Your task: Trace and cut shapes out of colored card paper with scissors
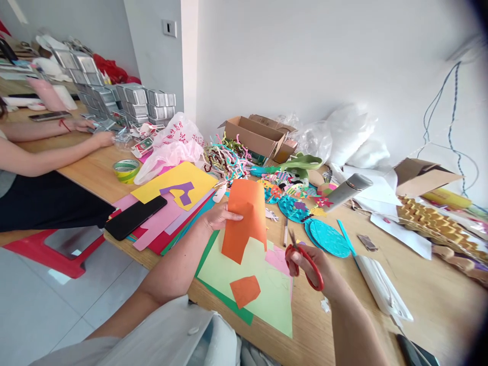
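My left hand (219, 217) pinches the left edge of an orange sheet of paper (247, 213), whose lower edge has a notch cut out. In my right hand (313, 264) is a pair of red-handled scissors (305, 267), fingers through the loops and blades pointing up and away from me. The scissors are apart from the orange sheet, to its right. Below the sheet, an orange cut-out piece (245, 291) lies on light green paper (270, 300). A pink paper piece (278, 260) rests at the green paper's right side.
Coloured sheets and a black phone (135, 217) lie at left, near a tape roll (127, 171). Fuzzy stems (229, 160), turquoise discs (328, 238), a grey bottle (348, 192) and a cardboard box (253, 136) stand beyond. Another person's hands (101, 138) handle small packs at far left.
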Motion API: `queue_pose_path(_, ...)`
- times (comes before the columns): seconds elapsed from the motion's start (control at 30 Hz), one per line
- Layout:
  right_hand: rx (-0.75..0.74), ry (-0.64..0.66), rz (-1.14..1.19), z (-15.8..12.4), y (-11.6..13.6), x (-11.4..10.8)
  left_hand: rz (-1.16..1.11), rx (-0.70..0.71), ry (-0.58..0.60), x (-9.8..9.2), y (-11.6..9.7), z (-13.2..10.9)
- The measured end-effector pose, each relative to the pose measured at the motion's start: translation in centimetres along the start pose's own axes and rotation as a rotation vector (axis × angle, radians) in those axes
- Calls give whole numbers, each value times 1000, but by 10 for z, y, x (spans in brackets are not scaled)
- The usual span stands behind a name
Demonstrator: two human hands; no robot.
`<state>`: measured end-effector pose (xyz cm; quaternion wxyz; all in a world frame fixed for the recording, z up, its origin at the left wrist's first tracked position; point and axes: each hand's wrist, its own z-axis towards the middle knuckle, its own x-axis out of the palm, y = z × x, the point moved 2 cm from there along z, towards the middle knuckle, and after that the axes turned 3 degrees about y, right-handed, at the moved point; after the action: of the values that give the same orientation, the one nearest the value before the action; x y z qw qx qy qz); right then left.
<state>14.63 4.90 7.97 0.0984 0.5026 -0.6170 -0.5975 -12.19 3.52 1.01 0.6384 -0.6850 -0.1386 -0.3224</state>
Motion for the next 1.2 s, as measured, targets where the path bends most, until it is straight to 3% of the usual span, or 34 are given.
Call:
queue_pose_path(0.07, -31, -159, 116, -2, -7, 4, -25, 26, 13, 1, 1, -2)
queue_pose_path(0.23, -65, -227, 340, 12, -29, 33, -27, 57, 59, 7, 1, -5)
queue_pose_path(0.33, -82, -416, 383, 20, -32, 40, 16, 47, 43, 14, -5, -4)
queue_pose_path(0.47, -94, -647, 340, 18, -21, 34, 129, 40, -91, 18, -21, -5)
queue_pose_path(0.6, -61, -671, 269, 9, -6, 28, 290, 120, -246, 9, -47, -20)
queue_pose_path(0.77, 12, -664, 253, -4, 0, 31, 460, 147, -383, -18, -110, -56)
queue_pose_path(0.93, 141, -733, 210, -25, -17, 31, 558, 13, -439, -70, -174, -79)
queue_pose_path(1.07, 208, -747, 211, -41, -37, 30, 628, -234, -545, -116, -195, -81)
queue_pose_path(1.2, 269, -810, 229, -56, -54, 34, 796, -464, -662, -142, -199, -72)
